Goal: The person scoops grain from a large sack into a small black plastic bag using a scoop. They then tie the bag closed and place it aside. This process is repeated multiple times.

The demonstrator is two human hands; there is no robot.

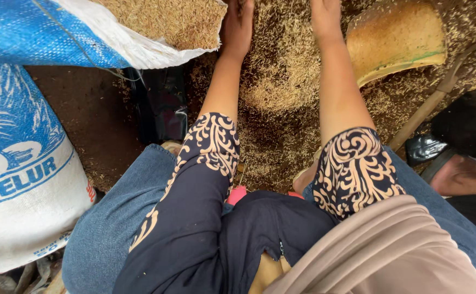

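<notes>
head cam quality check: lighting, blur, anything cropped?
Head view: soft, even daylight, no glare and no hard shadows; the grain pile and patterned sleeves are sharp. The left hand and right hand are cut by the top edge, fingers out of frame. Wide-angle bulge bends the white and blue sack at the left edge.

Both hands' fingers [325, 5] apparently cut off by top edge.
</notes>
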